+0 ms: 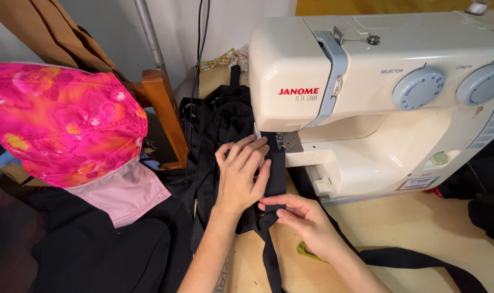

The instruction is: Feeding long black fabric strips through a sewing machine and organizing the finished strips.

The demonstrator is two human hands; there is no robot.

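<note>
A cream sewing machine (377, 97) stands on a light wooden table (420, 228). A narrow black fabric strap (276, 173) runs under its presser foot (282, 142) and trails down off the front. My left hand (240, 176) lies flat on the black fabric just left of the needle, fingers spread and pressing it down. My right hand (304, 217) pinches the strap lower down, thumb and fingers closed on it.
A heap of black cloth (214, 119) lies left of the machine. A pink and orange patterned fabric (62, 119) with a pale pink lining hangs at the left, by a wooden chair post (163, 108). A small green tool (306, 252) lies under my right wrist.
</note>
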